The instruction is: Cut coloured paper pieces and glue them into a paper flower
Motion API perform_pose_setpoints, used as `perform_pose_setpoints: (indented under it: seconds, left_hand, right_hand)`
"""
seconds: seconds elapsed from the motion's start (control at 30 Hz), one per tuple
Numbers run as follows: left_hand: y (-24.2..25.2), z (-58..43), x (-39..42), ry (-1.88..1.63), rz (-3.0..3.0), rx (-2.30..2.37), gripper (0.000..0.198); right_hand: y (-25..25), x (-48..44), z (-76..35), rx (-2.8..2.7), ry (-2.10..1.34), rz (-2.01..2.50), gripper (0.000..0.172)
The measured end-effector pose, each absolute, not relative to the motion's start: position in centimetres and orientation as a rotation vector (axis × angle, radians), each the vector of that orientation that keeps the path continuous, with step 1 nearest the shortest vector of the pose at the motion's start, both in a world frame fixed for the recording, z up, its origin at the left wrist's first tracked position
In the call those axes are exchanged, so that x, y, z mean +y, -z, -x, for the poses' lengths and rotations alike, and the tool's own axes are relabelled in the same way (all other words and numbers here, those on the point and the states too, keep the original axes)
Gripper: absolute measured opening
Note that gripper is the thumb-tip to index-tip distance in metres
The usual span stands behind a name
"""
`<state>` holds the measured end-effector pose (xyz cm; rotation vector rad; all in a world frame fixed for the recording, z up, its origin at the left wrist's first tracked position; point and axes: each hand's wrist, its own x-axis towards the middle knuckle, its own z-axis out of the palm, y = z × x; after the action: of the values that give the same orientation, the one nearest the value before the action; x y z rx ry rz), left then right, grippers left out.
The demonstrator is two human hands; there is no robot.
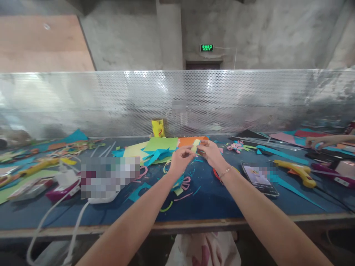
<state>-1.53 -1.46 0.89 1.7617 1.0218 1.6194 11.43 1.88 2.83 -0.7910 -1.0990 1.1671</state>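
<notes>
Over the middle of the blue table (188, 210), both hands meet at a small pale yellow paper piece (196, 145). My left hand (181, 159) has its fingertips pressed together at the lower left side of the piece. My right hand (210, 150) pinches it from the right, thumb and fingers around its edge. Behind them lie a green sheet (162, 143) and an orange sheet (188, 140). Beneath the hands are blue paper scraps (141, 191) and a pink looped paper strip (186, 183).
A phone (259, 179) and a yellow glue gun (296, 171) lie to the right. Another person's hand (318, 140) is at the far right. A white power strip (104, 197) with cables sits left. A perforated metal screen (111, 103) stands behind.
</notes>
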Motion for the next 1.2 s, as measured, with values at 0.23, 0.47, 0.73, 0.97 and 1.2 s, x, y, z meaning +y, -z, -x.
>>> perform_pose_setpoints:
  seconds: [0.23, 0.47, 0.73, 0.97, 1.2]
  left_hand:
    - [-1.2, 2.0, -0.6, -1.676, -1.461, 0.994, 0.024]
    - [-0.9, 2.4, -0.8, -1.310, -1.321, 0.608, 0.056]
    - [0.3, 1.9, -1.7, -1.075, -1.504, 0.420, 0.061]
    - [0.4, 2.1, -1.5, -0.968, -1.572, 0.437, 0.060]
    - [0.0, 2.1, -1.9, -0.917, -1.545, 0.411, 0.058]
  right_hand:
    - [0.0, 2.6, -13.4, -1.414, -1.057, 0.954, 0.034]
    - [-0.8, 1.1, -13.6, -1.880, -0.301, 0.953, 0.008]
    - [-3.1, -3.5, -12.0, -1.915, -0.275, 0.498, 0.015]
    - [-3.2, -4.2, -12.2, -1.970, -0.197, 0.471, 0.017]
    - [-3.0, -3.7, -12.3, -2.028, -0.252, 0.466, 0.019]
